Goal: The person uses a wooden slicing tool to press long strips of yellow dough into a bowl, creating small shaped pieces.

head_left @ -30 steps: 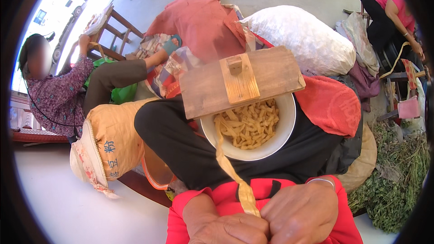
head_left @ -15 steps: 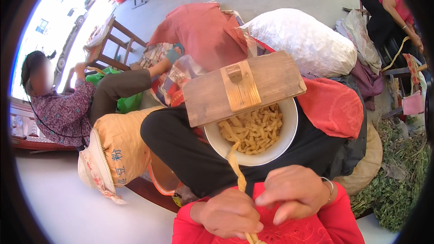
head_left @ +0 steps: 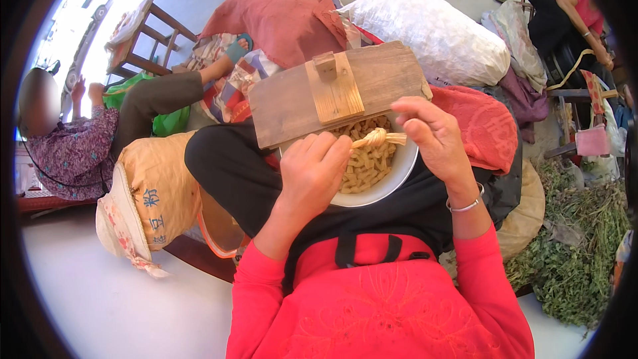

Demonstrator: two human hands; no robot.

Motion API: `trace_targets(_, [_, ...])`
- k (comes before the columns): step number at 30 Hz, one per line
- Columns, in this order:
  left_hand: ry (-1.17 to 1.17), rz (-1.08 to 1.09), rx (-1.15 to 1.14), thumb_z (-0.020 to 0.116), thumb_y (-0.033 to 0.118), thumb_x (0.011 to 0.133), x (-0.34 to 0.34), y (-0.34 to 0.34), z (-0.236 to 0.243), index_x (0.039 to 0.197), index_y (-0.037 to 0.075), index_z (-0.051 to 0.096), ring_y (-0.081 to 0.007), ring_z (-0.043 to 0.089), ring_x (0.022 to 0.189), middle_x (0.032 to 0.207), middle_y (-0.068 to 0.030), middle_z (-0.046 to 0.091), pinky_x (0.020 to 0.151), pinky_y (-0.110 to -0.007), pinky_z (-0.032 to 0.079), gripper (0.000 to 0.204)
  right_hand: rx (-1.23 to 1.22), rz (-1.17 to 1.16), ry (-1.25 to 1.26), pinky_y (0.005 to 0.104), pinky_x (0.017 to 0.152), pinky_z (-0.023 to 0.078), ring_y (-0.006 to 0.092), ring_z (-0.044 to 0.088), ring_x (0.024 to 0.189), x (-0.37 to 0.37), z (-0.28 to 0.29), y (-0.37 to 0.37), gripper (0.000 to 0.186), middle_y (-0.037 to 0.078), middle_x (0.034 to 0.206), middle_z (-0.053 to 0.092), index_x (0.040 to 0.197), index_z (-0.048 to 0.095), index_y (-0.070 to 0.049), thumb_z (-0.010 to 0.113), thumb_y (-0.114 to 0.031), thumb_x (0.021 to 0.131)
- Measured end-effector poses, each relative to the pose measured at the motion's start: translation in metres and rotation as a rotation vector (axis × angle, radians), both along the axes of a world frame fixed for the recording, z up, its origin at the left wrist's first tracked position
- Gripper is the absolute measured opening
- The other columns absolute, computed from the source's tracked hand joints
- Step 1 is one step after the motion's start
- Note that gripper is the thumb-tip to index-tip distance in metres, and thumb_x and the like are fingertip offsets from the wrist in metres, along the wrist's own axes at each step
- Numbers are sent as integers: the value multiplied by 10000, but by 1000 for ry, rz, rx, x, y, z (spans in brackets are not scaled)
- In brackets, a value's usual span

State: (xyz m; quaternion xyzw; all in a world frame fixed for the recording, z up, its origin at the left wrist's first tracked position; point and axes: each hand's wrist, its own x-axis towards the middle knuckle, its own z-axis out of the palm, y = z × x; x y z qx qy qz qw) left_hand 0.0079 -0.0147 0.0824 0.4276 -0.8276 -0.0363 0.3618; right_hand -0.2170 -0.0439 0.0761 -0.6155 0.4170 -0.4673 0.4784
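My left hand is closed on a pale yellow strip with a bulky knot in it, the short frayed end pointing right. Just beyond that end is my right hand, raised with thumb and fingers apart and nothing between them. Under the hands a white basin rests in my lap. It holds many short yellowish pieces, partly hidden by my left hand. A wooden board with a lighter cross-plank and a small block lies across the basin's far side.
A red towel drapes over my right leg. Beyond lie a stuffed white sack and a reddish cloth. At left are a tan sack, an orange-rimmed bucket and a seated person; at right, green plants and another person.
Both hands have risen from near my chest to above the basin. The strip's knot now shows beyond my left hand, and the view has tilted slightly.
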Motion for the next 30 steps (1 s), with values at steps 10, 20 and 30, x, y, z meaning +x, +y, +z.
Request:
trace_targets(10, [18, -33, -48, 700, 27, 717, 1, -18, -16, 889, 34, 624, -253, 542, 605, 688, -74, 507, 527, -366, 421, 188, 169, 152, 84, 234, 684, 502, 92, 611, 765, 10, 1, -12, 299, 36, 836, 657, 1061, 645, 19, 671, -228, 893])
trace_targets(20, [393, -49, 634, 605, 90, 900, 10, -34, -41, 948, -15, 636, -182, 576, 701, 784, -101, 617, 659, -294, 461, 120, 555, 270, -145, 229, 615, 532, 88, 633, 677, 17, -26, -43, 105, 37, 776, 648, 957, 645, -2, 632, -80, 888])
trace_targets(30, [634, 84, 894, 563, 62, 910, 40, -72, -63, 962, -21, 597, -60, 493, 727, 785, 7, 585, 654, -229, 427, 103, 306, 72, 37, 216, 535, 421, 61, 525, 597, 47, -59, -67, 58, 7, 676, 582, 899, 635, -8, 611, -60, 887])
